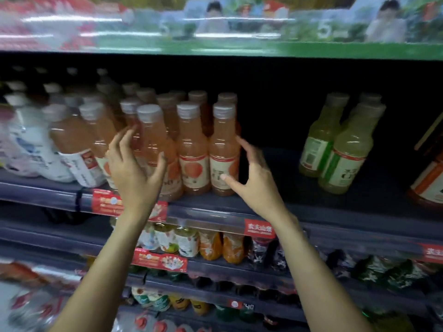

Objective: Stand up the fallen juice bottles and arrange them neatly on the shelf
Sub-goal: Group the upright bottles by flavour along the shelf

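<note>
Shelf (239,209): peach juice bottles (194,149) upright between both hands. Full plastic, judged heavy, rigid, slick; hold at labelled body. Left hand (134,171) spread, cupping front bottle (155,149), contact unclear. Right hand (254,178) spread, fingertips touching end bottle (224,152).

Both forearms are bare up to the lower edge of the picture, with no sleeve. The left hand (134,168) and the right hand (256,180) wear nothing. The fingernails are short and plain.
</note>
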Available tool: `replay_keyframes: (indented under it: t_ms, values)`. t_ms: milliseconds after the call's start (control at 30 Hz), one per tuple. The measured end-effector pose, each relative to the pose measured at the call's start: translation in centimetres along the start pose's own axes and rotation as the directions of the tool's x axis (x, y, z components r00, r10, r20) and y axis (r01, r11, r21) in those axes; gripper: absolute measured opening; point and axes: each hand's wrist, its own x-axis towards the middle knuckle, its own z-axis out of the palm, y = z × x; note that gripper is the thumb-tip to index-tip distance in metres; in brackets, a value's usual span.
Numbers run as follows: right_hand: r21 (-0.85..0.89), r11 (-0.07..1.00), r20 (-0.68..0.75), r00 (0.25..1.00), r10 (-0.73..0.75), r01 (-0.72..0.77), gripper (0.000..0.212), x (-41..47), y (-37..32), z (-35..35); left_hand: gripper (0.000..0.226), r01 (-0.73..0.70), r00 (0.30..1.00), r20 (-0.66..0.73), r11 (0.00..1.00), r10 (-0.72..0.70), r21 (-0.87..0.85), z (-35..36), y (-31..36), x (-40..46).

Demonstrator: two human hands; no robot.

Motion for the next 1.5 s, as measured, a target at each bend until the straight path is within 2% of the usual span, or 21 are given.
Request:
replay_keyframes:
  t_ms: [100,200,300,500,600,633,700,733,833,900,967,1033,1067,1133,1200,1267,1333,1500]
  values:
    - [0.217,0.971,-0.065,0.992,0.113,-0.096,0.09,1.4,-0.3,3.1,0.071,0.072,0.987,0.151,0.996,-0.064,-0.047,-0.5,-1.3,0.9]
    - [0.237,0.962,-0.167,0.97,0.176,-0.134,0.091,1.7,-0.1,4.6,0.068,-0.008,0.982,0.185,0.996,0.025,-0.092,-0.6,-2.0,1.0]
    - [0.222,0.963,-0.22,0.954,0.204,-0.154,0.092,1.4,-0.1,4.7,0.062,-0.05,0.982,0.175,0.989,0.074,-0.136,-0.2,-2.2,1.1]
    - [0.264,0.951,-0.197,0.956,0.219,-0.163,0.075,0.1,-1.0,4.3,0.059,-0.015,0.996,0.087,0.985,0.03,-0.174,1.2,-1.6,0.5]
    - [0.257,0.955,-0.195,0.96,0.204,-0.15,0.076,-0.3,-1.6,4.6,0.056,-0.138,0.99,-0.06,0.98,0.131,-0.142,1.3,-0.1,-0.2]
    - [0.25,0.959,-0.201,0.961,0.187,-0.135,0.076,-0.4,-1.8,4.6,0.058,-0.187,0.982,-0.061,0.973,0.18,-0.138,1.3,0.6,-0.4]
    - [0.226,0.97,-0.206,0.968,0.144,-0.096,0.075,-0.6,-2.0,4.6,0.065,-0.223,0.973,0.022,0.964,0.229,-0.142,1.4,2.2,-0.4]
    - [0.204,0.976,-0.203,0.972,0.12,-0.078,0.075,-0.6,-2.1,4.7,0.07,-0.199,0.972,0.093,0.967,0.216,-0.157,1.4,2.9,-0.3]
    - [0.099,0.995,-0.157,0.987,0.039,-0.023,0.076,-0.5,-2.6,4.7,0.078,-0.003,0.963,0.265,0.982,0.055,-0.19,1.8,4.9,0.1]
    - [0.072,0.997,-0.063,0.998,0.003,0.001,0.074,-0.1,-2.5,3.8,0.074,0.079,0.965,0.263,0.978,-0.026,-0.191,2.1,5.4,0.1]
    - [0.139,0.99,0.004,1.0,-0.014,0.014,0.057,0.5,-1.8,2.7,0.073,0.127,0.964,0.258,0.963,-0.064,-0.236,2.0,5.3,0.1]
    - [0.218,0.976,-0.075,0.997,0.027,-0.01,0.036,1.3,-0.4,1.2,0.074,0.152,0.963,0.255,0.956,-0.085,-0.253,1.9,5.4,0.1]
    - [0.236,0.972,-0.137,0.989,0.059,-0.025,0.033,2.1,0.5,0.6,0.074,0.159,0.963,0.253,0.955,-0.094,-0.25,1.8,5.5,0.1]
    - [0.2,0.975,-0.162,0.978,0.131,-0.097,0.045,4.1,2.1,0.1,0.074,0.168,0.961,0.256,0.957,-0.105,-0.236,1.8,5.6,0.1]
    - [0.139,0.975,-0.055,0.982,0.182,-0.173,0.069,6.2,3.1,0.4,0.076,0.172,0.959,0.261,0.96,-0.111,-0.222,1.9,5.6,0.1]
    - [0.179,0.967,0.046,0.983,0.178,-0.183,0.086,7.4,3.5,1.3,0.078,0.174,0.958,0.262,0.963,-0.116,-0.208,1.9,5.6,0.1]
    - [0.235,0.955,0.058,0.983,0.174,-0.183,0.088,7.8,3.5,2.2,0.079,0.179,0.956,0.265,0.963,-0.122,-0.202,1.9,5.7,0.2]
    - [0.269,0.943,-0.105,0.967,0.232,-0.197,0.083,7.1,3.5,1.8,0.081,0.161,0.957,0.269,0.97,-0.109,-0.182,1.6,6.2,0.5]
